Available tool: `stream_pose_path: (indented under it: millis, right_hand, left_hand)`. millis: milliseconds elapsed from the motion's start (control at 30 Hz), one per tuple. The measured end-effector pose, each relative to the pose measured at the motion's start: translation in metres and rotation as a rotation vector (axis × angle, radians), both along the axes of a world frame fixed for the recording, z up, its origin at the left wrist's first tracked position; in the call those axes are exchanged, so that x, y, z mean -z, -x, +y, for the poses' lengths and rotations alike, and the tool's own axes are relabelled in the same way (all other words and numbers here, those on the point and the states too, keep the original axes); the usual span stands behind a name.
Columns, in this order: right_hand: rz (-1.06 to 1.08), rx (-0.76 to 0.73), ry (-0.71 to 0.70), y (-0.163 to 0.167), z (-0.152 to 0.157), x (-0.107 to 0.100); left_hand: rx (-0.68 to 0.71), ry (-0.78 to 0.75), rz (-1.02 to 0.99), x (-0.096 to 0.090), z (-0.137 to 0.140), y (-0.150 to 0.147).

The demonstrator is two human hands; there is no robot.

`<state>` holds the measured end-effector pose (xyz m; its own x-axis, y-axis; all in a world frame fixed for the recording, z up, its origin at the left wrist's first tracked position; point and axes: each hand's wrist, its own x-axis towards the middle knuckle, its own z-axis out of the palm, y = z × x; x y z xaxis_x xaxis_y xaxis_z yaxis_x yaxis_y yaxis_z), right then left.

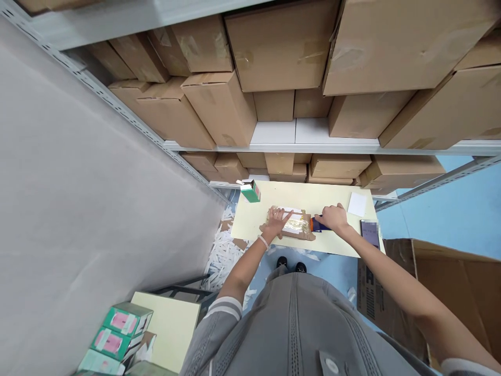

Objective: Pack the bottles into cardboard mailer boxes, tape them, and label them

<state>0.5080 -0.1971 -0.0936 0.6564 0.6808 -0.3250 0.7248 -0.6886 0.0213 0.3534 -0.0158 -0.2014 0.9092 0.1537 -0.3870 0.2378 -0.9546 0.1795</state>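
Observation:
A small cardboard package (297, 225), partly covered with shiny tape and a white label, lies on the pale yellow table (305, 194). My left hand (275, 223) rests flat on the package's left part, its fingers spread. At the package's right end is a dark blue tape dispenser (320, 225) with an orange front. My right hand (332, 218) is closed around it, covering part of it. Whether the dispenser touches the package I cannot tell.
A green open carton (250, 191) stands at the table's back left. White paper (357, 204) and a phone (370, 232) lie at the right. Shelves of cardboard boxes (282, 47) rise behind. A large open box (450, 292) stands right; green boxes (113, 334) sit lower left.

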Motion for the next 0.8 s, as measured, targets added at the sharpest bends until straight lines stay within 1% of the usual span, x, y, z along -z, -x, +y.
stream_pose_path:
  millis: [100,200,333,433,533,600,667,800]
  right_hand:
    - [0.002,0.040,-0.002,0.005,0.010,-0.003]
    - [0.009,0.101,-0.002,0.004,0.009,0.000]
    - [0.051,0.165,-0.018,-0.008,-0.008,0.009]
    - [0.176,0.230,-0.039,-0.018,-0.025,0.018]
    - [0.298,0.287,-0.053,-0.021,-0.035,0.023]
    - [0.285,0.336,-0.048,-0.017,-0.031,0.022]
    - [0.208,0.375,-0.037,-0.007,-0.016,0.017]
    - [0.075,0.328,-0.039,0.013,0.023,0.004]
  left_hand:
    - [-0.004,-0.031,0.042,-0.002,-0.007,0.000]
    - [0.023,-0.057,0.008,-0.005,-0.018,0.000]
    - [0.093,-0.057,-0.050,-0.009,-0.032,0.000]
    - [0.138,-0.026,-0.127,-0.008,-0.041,-0.001]
    - [0.138,-0.039,-0.162,-0.004,-0.046,-0.002]
    - [0.137,-0.060,-0.165,-0.001,-0.047,-0.003]
    - [0.137,-0.070,-0.158,0.003,-0.048,-0.004]
    - [0.123,-0.054,-0.165,0.005,-0.046,-0.006]
